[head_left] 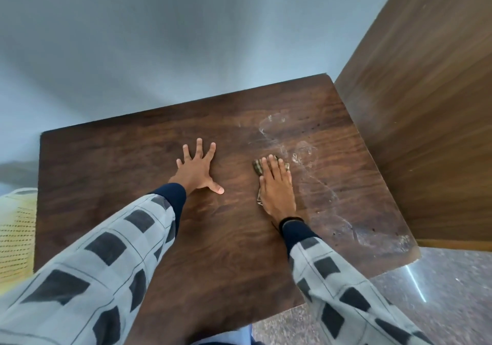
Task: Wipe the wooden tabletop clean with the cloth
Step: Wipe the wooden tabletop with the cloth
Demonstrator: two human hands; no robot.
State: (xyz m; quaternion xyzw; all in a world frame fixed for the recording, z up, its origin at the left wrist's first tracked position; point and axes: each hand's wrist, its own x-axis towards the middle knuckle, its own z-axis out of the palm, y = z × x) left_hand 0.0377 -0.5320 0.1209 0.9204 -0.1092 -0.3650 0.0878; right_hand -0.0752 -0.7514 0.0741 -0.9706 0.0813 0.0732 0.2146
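Observation:
A dark wooden tabletop (127, 163) fills the middle of the view. My right hand (277, 184) lies flat on a small patterned cloth (257, 167), pressing it onto the wood right of centre; most of the cloth is hidden under the palm. My left hand (197, 170) rests flat on the bare wood to the left of it, fingers spread, holding nothing. Whitish smears and dust streaks (300, 155) cover the right part of the tabletop, just beyond and to the right of the cloth.
A tall wooden panel (426, 104) stands against the table's right edge. A pale wall (159, 51) runs behind the far edge. A yellow woven object (17, 227) sits at the left. Speckled stone floor (439, 291) shows at the lower right.

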